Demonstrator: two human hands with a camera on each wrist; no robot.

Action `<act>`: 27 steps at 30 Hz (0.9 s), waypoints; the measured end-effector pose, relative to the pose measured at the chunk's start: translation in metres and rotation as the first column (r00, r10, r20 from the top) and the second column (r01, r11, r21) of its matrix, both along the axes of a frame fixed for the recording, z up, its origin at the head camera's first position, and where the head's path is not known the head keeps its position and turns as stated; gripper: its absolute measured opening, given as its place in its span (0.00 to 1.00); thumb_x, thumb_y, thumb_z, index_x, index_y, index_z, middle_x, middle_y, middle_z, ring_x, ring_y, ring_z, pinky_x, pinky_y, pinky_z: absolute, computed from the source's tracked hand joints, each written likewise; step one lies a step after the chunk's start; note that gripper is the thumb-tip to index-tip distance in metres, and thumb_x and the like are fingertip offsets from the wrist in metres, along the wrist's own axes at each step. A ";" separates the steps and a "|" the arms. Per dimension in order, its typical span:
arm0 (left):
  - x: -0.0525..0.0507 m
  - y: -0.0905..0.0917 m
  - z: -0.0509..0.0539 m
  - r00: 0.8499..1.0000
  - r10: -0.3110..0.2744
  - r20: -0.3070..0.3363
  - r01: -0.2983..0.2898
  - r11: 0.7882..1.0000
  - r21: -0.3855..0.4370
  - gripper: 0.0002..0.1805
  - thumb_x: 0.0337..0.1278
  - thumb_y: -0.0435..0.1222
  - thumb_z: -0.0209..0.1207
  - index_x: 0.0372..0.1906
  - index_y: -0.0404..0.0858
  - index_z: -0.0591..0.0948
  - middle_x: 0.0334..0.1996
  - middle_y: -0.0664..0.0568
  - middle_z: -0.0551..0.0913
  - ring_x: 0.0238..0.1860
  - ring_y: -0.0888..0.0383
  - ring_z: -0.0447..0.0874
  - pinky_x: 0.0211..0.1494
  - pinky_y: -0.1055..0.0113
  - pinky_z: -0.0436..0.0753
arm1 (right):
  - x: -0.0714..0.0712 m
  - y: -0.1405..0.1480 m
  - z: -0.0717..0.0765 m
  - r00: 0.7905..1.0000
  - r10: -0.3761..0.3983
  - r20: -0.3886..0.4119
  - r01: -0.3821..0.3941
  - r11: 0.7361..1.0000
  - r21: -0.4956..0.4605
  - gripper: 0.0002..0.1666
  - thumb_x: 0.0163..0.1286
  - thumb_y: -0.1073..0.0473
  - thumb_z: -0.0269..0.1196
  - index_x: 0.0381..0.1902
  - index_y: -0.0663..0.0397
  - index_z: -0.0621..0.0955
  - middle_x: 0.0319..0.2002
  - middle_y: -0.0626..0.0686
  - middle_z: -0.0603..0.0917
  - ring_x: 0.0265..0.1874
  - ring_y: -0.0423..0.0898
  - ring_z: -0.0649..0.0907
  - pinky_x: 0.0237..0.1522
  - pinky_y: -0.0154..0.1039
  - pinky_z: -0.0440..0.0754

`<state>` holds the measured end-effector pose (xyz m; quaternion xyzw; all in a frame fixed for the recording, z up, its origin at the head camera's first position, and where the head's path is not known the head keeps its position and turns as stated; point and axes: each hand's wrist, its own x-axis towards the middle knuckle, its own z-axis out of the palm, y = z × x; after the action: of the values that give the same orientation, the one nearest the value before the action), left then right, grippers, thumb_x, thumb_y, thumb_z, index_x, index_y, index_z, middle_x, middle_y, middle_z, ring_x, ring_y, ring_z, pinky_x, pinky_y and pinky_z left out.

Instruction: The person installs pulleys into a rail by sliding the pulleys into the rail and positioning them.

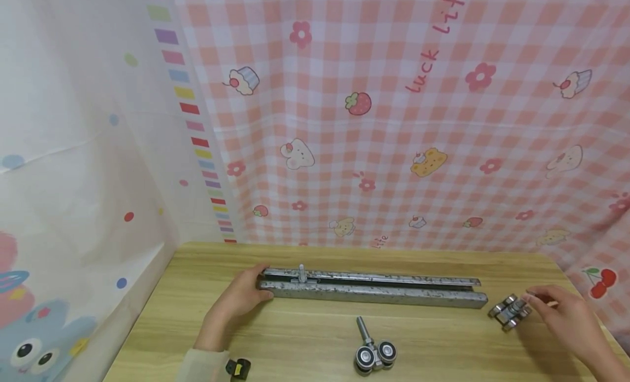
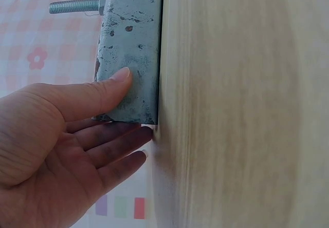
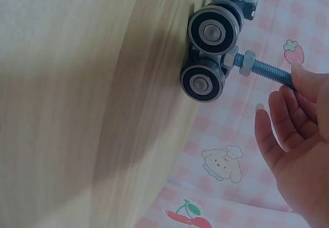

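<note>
A long, scuffed metal track rail (image 1: 374, 294) with a slot along its top lies across the table. At its left end my left hand (image 1: 241, 295) grips it, thumb on the near side wall. One threaded bolt (image 1: 302, 272) stands up out of the slot near that hand; whatever it is fixed to sits mostly hidden inside. Beyond the rail's right end, my right hand (image 1: 566, 316) pinches the bolt tip (image 3: 280, 76) of a roller trolley (image 1: 509, 312). Its bearing wheels (image 3: 212, 31) are close to the table surface, and its bolt points up.
Another roller trolley (image 1: 376, 356) lies on its side in front of the rail. By the left sleeve is a small black object (image 1: 238, 368) with a yellow mark. A pink checked curtain (image 1: 394, 152) hangs behind the wooden table (image 1: 295, 338), and a white cloth (image 1: 88, 152) hangs at left.
</note>
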<state>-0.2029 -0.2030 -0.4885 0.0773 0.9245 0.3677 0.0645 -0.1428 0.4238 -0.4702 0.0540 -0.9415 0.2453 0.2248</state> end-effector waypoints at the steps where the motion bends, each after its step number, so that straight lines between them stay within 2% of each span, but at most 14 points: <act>1: 0.000 0.000 0.000 1.000 0.000 0.002 0.000 1.000 0.000 0.38 0.60 0.29 0.72 0.74 0.27 0.71 0.66 0.32 0.78 0.67 0.37 0.76 0.70 0.41 0.75 | 0.000 0.000 0.000 1.000 -0.006 -0.002 0.006 1.000 -0.003 0.05 0.64 0.74 0.72 0.38 0.72 0.87 0.30 0.61 0.88 0.28 0.21 0.74 0.25 0.18 0.72; 11: -0.001 0.000 0.000 1.000 -0.005 -0.008 0.005 1.000 -0.004 0.38 0.60 0.29 0.72 0.73 0.27 0.71 0.66 0.32 0.78 0.67 0.37 0.76 0.69 0.41 0.76 | -0.007 0.000 -0.002 0.997 -0.081 0.007 0.081 0.996 -0.021 0.08 0.68 0.69 0.71 0.40 0.73 0.86 0.32 0.64 0.88 0.29 0.17 0.70 0.25 0.18 0.71; 20: 0.001 -0.001 -0.001 1.000 -0.009 -0.006 0.009 1.000 -0.005 0.38 0.60 0.29 0.72 0.74 0.26 0.70 0.66 0.32 0.78 0.67 0.36 0.76 0.69 0.41 0.76 | -0.014 -0.002 -0.002 0.991 -0.130 0.041 0.131 0.991 -0.025 0.12 0.70 0.65 0.71 0.40 0.73 0.86 0.34 0.68 0.88 0.27 0.23 0.74 0.22 0.22 0.72; 27: 0.000 0.001 -0.001 1.000 -0.007 -0.023 0.007 1.000 0.003 0.38 0.59 0.28 0.72 0.73 0.26 0.71 0.65 0.31 0.79 0.66 0.37 0.77 0.70 0.41 0.75 | -0.017 -0.005 -0.002 0.986 -0.156 0.051 0.158 0.987 -0.028 0.13 0.71 0.62 0.70 0.41 0.73 0.86 0.35 0.68 0.88 0.26 0.16 0.69 0.22 0.22 0.70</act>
<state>-0.2029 -0.2022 -0.4899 0.0849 0.9243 0.3681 0.0548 -0.1595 0.4188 -0.4720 -0.0299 -0.9439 0.2433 0.2214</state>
